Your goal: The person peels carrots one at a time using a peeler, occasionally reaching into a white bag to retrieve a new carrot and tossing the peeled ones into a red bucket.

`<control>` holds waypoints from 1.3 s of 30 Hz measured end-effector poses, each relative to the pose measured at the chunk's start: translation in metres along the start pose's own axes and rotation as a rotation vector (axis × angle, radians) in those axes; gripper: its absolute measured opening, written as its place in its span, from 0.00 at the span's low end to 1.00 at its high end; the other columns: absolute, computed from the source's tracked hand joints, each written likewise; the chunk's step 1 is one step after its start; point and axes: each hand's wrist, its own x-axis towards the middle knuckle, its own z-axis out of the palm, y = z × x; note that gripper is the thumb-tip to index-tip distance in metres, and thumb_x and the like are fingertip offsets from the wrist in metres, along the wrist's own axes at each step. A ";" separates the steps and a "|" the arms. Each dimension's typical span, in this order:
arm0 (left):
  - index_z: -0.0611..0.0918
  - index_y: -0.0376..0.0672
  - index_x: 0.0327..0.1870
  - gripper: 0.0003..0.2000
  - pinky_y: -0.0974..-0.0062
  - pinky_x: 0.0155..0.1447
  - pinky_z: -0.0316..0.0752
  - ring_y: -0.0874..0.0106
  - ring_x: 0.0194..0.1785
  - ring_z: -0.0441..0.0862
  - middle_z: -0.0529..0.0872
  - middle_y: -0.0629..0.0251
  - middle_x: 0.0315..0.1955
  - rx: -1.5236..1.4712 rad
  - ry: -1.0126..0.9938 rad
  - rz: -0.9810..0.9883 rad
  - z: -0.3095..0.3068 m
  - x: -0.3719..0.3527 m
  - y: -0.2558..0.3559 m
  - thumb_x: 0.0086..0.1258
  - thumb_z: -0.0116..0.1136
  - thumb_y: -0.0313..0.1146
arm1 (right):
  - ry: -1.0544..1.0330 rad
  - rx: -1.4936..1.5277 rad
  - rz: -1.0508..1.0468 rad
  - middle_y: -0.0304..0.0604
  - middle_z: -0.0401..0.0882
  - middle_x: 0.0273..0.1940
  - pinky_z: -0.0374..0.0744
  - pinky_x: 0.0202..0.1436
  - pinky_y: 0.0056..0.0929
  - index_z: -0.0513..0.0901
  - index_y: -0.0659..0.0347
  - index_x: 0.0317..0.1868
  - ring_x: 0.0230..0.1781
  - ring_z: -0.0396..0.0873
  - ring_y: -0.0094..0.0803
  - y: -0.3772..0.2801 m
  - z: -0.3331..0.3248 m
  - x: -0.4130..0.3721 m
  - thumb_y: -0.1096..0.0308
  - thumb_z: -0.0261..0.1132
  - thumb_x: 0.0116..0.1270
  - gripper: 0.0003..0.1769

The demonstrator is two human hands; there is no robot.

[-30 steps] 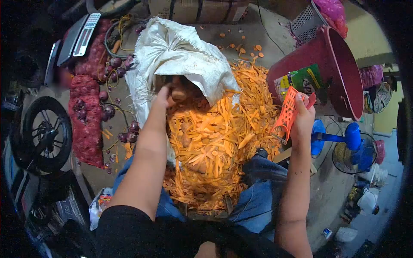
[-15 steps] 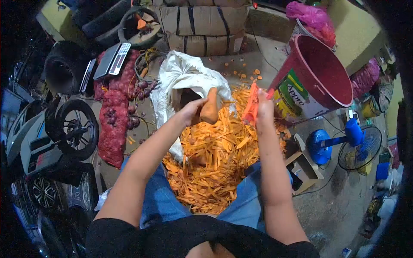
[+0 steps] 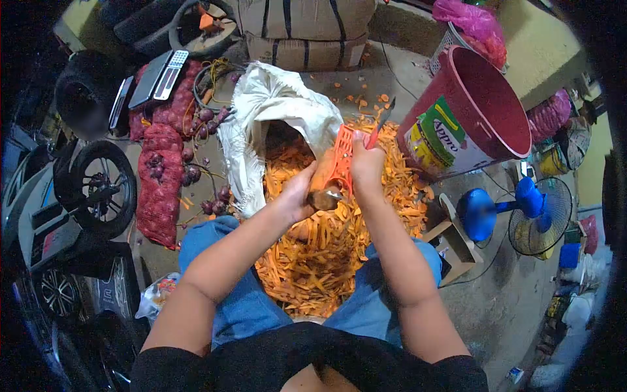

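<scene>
Since the last frame your hands have closed up: right hand (image 3: 367, 162) comes in to meet the left hand (image 3: 297, 197), and the orange slotted tool (image 3: 343, 155), then apart from the carrot (image 3: 322, 175), now lies against it. Left fingers wrapped around the carrot, its brownish end towards you; right fingers curled on the tool (a red-handled blade (image 3: 386, 112) juts from the same fist). Carrot is held above the heap of orange peelings (image 3: 307, 255), just beside the white sack's (image 3: 240, 166) open mouth; maroon bucket (image 3: 418, 124) to your right
</scene>
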 end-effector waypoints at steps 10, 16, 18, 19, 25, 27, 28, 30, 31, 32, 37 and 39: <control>0.68 0.39 0.46 0.19 0.75 0.40 0.72 0.73 0.37 0.75 0.76 0.62 0.37 0.469 0.016 0.001 0.008 -0.023 -0.006 0.64 0.33 0.45 | 0.491 -0.387 -0.220 0.35 0.68 0.17 0.64 0.21 0.25 0.72 0.67 0.24 0.17 0.64 0.22 0.029 -0.042 0.083 0.66 0.52 0.57 0.12; 0.69 0.42 0.47 0.20 0.71 0.42 0.71 0.73 0.41 0.74 0.75 0.62 0.40 0.220 0.150 -0.127 0.002 -0.025 0.018 0.63 0.35 0.47 | 0.192 0.140 -0.009 0.34 0.67 0.18 0.63 0.20 0.23 0.72 0.67 0.25 0.18 0.63 0.20 -0.016 -0.003 0.033 0.63 0.51 0.59 0.14; 0.69 0.43 0.46 0.19 0.70 0.43 0.71 0.72 0.40 0.74 0.75 0.63 0.39 0.115 0.114 -0.057 -0.014 -0.012 0.014 0.63 0.34 0.47 | 0.157 -0.302 -0.123 0.35 0.67 0.18 0.63 0.21 0.22 0.71 0.66 0.26 0.19 0.63 0.18 -0.017 0.014 0.005 0.65 0.50 0.60 0.13; 0.69 0.43 0.46 0.19 0.70 0.43 0.71 0.72 0.40 0.74 0.75 0.63 0.39 0.112 0.114 -0.056 -0.010 -0.014 0.015 0.63 0.34 0.47 | 0.155 -0.305 -0.124 0.35 0.67 0.18 0.63 0.21 0.22 0.71 0.66 0.26 0.19 0.63 0.18 -0.013 0.017 -0.004 0.65 0.50 0.60 0.13; 0.69 0.38 0.45 0.18 0.78 0.41 0.69 0.73 0.36 0.75 0.76 0.63 0.37 0.634 -0.014 0.036 0.006 -0.028 0.000 0.65 0.33 0.42 | 0.303 -0.018 -0.317 0.36 0.69 0.18 0.65 0.21 0.22 0.70 0.68 0.23 0.17 0.64 0.21 0.007 -0.023 0.056 0.65 0.48 0.60 0.14; 0.69 0.39 0.44 0.17 0.78 0.40 0.70 0.73 0.35 0.75 0.76 0.63 0.35 0.606 -0.030 0.069 0.006 -0.025 -0.004 0.64 0.35 0.43 | 0.530 -0.370 -0.262 0.36 0.69 0.17 0.65 0.20 0.23 0.71 0.68 0.24 0.16 0.65 0.22 0.019 -0.050 0.076 0.65 0.49 0.59 0.14; 0.69 0.39 0.44 0.17 0.78 0.39 0.70 0.73 0.35 0.75 0.76 0.63 0.34 0.446 0.037 -0.043 0.005 -0.022 0.002 0.63 0.37 0.43 | 0.503 -0.263 -0.137 0.35 0.68 0.18 0.64 0.19 0.23 0.71 0.67 0.24 0.17 0.65 0.22 0.001 -0.048 0.066 0.65 0.49 0.59 0.13; 0.70 0.41 0.42 0.17 0.76 0.38 0.71 0.74 0.35 0.75 0.77 0.64 0.32 0.254 0.106 -0.127 -0.004 -0.011 0.010 0.63 0.36 0.45 | 0.279 0.195 -0.224 0.33 0.67 0.19 0.63 0.19 0.22 0.69 0.65 0.22 0.18 0.64 0.20 0.006 -0.033 0.059 0.67 0.50 0.58 0.12; 0.70 0.41 0.42 0.17 0.76 0.38 0.71 0.74 0.35 0.75 0.77 0.64 0.32 0.250 0.107 -0.120 -0.008 -0.007 0.012 0.63 0.36 0.45 | 0.171 0.186 -0.227 0.33 0.67 0.19 0.63 0.20 0.22 0.69 0.65 0.21 0.19 0.64 0.19 0.000 -0.020 0.042 0.66 0.50 0.58 0.12; 0.68 0.40 0.46 0.19 0.74 0.43 0.70 0.72 0.39 0.74 0.75 0.62 0.37 0.188 0.083 -0.124 -0.012 -0.004 0.014 0.63 0.35 0.45 | 0.066 0.177 -0.231 0.33 0.67 0.19 0.63 0.21 0.22 0.69 0.65 0.21 0.20 0.64 0.19 -0.005 -0.009 0.021 0.66 0.50 0.58 0.12; 0.71 0.39 0.43 0.20 0.75 0.38 0.72 0.74 0.38 0.75 0.75 0.63 0.39 0.600 0.079 -0.152 0.008 -0.011 0.013 0.63 0.35 0.46 | 0.157 -0.287 -0.381 0.40 0.70 0.19 0.66 0.25 0.26 0.70 0.66 0.24 0.21 0.67 0.25 0.013 -0.003 0.015 0.65 0.52 0.58 0.12; 0.71 0.40 0.42 0.18 0.78 0.34 0.70 0.77 0.30 0.74 0.77 0.66 0.31 0.613 -0.016 -0.060 0.004 -0.011 -0.010 0.65 0.31 0.44 | 0.401 -0.376 -0.369 0.44 0.71 0.18 0.65 0.24 0.28 0.70 0.67 0.23 0.20 0.67 0.28 0.014 -0.029 0.056 0.65 0.50 0.58 0.13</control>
